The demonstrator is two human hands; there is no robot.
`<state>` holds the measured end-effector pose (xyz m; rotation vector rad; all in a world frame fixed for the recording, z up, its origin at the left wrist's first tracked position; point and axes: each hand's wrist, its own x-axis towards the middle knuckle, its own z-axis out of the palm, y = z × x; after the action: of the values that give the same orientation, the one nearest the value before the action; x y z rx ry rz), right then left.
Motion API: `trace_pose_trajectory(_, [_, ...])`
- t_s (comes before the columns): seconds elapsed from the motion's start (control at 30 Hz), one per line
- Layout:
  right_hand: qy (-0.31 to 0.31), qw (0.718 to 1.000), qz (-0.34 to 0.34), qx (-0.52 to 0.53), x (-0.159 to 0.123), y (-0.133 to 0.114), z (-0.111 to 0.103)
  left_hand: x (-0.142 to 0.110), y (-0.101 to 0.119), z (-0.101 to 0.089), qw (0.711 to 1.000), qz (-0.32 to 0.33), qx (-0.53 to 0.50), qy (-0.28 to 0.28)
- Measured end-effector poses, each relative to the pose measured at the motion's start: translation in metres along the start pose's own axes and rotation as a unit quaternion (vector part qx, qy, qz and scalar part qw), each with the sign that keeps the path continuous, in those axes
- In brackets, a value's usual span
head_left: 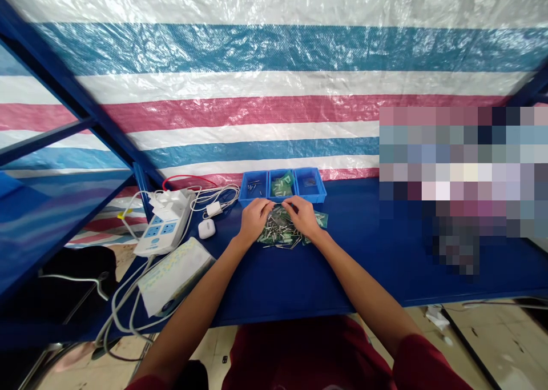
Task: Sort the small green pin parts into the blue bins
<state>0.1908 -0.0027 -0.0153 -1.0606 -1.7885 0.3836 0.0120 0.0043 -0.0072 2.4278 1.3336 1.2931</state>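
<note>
My left hand (pixel 256 217) and my right hand (pixel 303 214) meet above the heap, their thumbs and fingers pinched toward each other. A thin small piece seems to span the gap between the fingertips, but it is too small to name. Beneath them lies a heap of thin metal pins (pixel 280 237), mixed with small green plastic packets (pixel 321 219). Just beyond the hands stand three joined blue bins. Several slim metal pieces lie in the left bin (pixel 247 197), green packets fill part of the middle bin (pixel 281 197), and the right bin (pixel 314 198) holds a few small bits.
On the blue table (pixel 282 287), a white power strip (pixel 160 233) with plugs and tangled cables stands at left. Near it are a white charger (pixel 213 208), a white earbud case (pixel 206 228) and a tissue pack (pixel 175 270). Striped sheeting (pixel 257 110) hangs behind. The right side is pixelated.
</note>
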Motion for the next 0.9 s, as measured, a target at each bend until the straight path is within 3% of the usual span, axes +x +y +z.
trace_pose_trajectory(0.2, [-0.027,0.999,0.0,-0.018,0.001,0.001,0.002,0.0,0.009,-0.005,0.997,0.004,-0.068,0.037])
trace_pose_trajectory(0.33, [-0.045,0.998,0.01,-0.038,0.001,0.001,0.003,0.001,0.015,-0.005,0.986,-0.061,-0.157,0.024])
trace_pose_trajectory(0.47, [-0.005,0.998,0.036,-0.054,0.001,0.001,0.001,0.001,0.016,-0.004,0.968,-0.099,-0.229,0.029])
trace_pose_trajectory(0.7, [0.033,0.997,0.052,-0.053,0.001,0.001,0.0,-0.001,0.007,-0.002,0.995,-0.037,-0.089,0.015])
trace_pose_trajectory(0.9, [0.04,0.996,0.061,-0.05,0.002,-0.001,-0.001,0.0,0.003,-0.002,0.996,-0.005,-0.091,0.003])
